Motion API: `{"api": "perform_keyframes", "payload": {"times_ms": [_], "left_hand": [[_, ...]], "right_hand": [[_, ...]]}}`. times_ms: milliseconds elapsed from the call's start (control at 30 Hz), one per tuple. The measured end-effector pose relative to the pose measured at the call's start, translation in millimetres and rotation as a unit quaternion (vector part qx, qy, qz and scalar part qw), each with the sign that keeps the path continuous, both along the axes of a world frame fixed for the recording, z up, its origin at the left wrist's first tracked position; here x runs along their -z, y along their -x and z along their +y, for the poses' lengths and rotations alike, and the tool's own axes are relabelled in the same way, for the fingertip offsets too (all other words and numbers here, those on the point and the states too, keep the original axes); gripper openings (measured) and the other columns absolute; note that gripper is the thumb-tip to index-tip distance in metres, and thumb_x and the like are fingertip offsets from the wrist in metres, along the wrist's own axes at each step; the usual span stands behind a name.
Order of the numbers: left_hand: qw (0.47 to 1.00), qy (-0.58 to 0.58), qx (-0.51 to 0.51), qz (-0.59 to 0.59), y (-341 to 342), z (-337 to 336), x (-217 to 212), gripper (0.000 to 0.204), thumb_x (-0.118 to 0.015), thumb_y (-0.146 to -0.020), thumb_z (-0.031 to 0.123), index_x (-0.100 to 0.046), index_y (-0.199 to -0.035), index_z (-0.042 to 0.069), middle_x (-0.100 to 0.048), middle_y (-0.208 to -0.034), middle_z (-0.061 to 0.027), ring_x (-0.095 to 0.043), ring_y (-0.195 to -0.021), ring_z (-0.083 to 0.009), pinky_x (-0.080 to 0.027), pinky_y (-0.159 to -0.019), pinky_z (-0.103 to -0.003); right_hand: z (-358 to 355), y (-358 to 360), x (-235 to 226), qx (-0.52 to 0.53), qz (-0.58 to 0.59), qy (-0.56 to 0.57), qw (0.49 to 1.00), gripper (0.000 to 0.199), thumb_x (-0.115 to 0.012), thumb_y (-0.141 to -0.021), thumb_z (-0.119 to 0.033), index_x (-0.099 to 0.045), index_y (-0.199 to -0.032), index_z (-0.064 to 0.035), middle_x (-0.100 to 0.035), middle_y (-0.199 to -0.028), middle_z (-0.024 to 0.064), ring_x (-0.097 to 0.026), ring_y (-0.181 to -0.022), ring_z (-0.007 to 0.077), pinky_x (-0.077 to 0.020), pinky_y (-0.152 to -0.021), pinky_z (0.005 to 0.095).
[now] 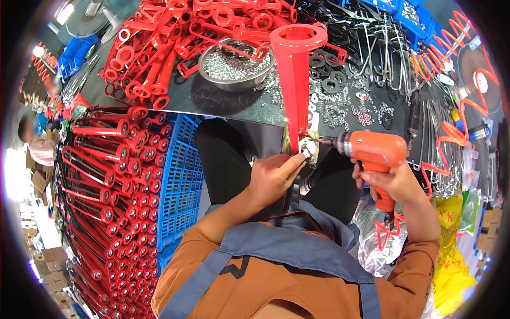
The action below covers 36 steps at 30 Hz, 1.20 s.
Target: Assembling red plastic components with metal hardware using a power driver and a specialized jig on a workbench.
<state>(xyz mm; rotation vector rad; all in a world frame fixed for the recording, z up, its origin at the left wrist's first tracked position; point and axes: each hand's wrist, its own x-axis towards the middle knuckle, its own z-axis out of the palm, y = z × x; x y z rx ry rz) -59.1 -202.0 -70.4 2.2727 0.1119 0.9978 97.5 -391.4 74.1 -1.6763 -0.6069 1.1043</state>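
Note:
My right hand is wrapped round the grip of an orange air screwdriver. Its bit points left, reaching the lower end of a long red part with a ring-shaped top. That part stands upright in a small fixture at the table's near edge, between my knees. My left hand is closed, thumb and fingers pinching beside the fixture at the part's foot. What sits between those fingertips is too small and covered to make out.
Red parts are heaped at the back, beside a metal bowl of small screws. Black rings and loose washers lie right of centre. Assembled red pieces stack on the left by a blue crate. A coiled orange hose hangs right.

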Motion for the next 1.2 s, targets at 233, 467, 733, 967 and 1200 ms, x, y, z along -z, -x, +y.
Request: {"api": "perform_keyframes", "payload": {"times_ms": [233,467,733,967,1200], "left_hand": [[0.994,-0.105,0.02,-0.002,-6,2,27,0.032,-0.068,-0.068,0.003,-0.066,-0.1,0.006,-0.05,-0.064,-0.0014,-0.051,-0.054,-0.0151,-0.04,-0.043,-0.029],[0.997,-0.062,0.026,0.05,-6,2,19,0.026,-0.067,-0.068,0.0,-0.065,-0.093,0.004,-0.05,-0.066,-0.0034,-0.053,-0.052,-0.0175,-0.044,-0.045,-0.03],[0.998,-0.027,0.016,0.058,-14,-5,7,0.016,-0.072,-0.07,-0.002,-0.065,-0.084,0.0,-0.061,-0.07,-0.0114,-0.062,-0.059,-0.0266,-0.047,-0.051,-0.034],[0.999,-0.034,0.014,0.03,-15,-4,11,0.01,-0.07,-0.075,0.007,-0.063,-0.082,0.005,-0.059,-0.067,-0.0078,-0.06,-0.056,-0.0245,-0.047,-0.049,-0.034],[0.943,0.33,-0.01,0.046,24,-2,0,0.011,-0.064,-0.087,0.013,-0.063,-0.084,0.003,-0.06,-0.066,-0.0025,-0.057,-0.056,-0.015,-0.045,-0.052,-0.028]], "right_hand": [[45,-15,-30,-0.136,-0.081,0.112,0.981,0.031,-0.061,-0.078,-0.004,-0.054,-0.107,0.0029,-0.062,-0.073,0.0089,-0.061,-0.059,0.0153,-0.0495,-0.044,0.0284],[101,-30,-49,-0.365,-0.26,0.215,0.868,0.023,-0.054,-0.072,-0.011,-0.055,-0.065,0.0112,-0.057,-0.054,0.018,-0.061,-0.049,0.0263,-0.0499,-0.048,0.0359],[120,-31,-57,-0.382,-0.239,0.269,0.851,0.016,-0.055,-0.071,-0.009,-0.059,-0.079,0.0041,-0.061,-0.061,0.0141,-0.064,-0.055,0.0225,-0.051,-0.051,0.0341],[108,-20,-61,-0.36,-0.261,0.26,0.857,0.027,-0.057,-0.071,-0.008,-0.061,-0.097,-0.0004,-0.064,-0.07,0.0112,-0.064,-0.054,0.0184,-0.0535,-0.051,0.0306],[12,2,-76,-0.136,-0.16,0.081,0.974,0.04,-0.061,-0.074,-0.007,-0.054,-0.113,0.0016,-0.063,-0.075,0.0092,-0.065,-0.066,0.0153,-0.0535,-0.051,0.0284]]}}
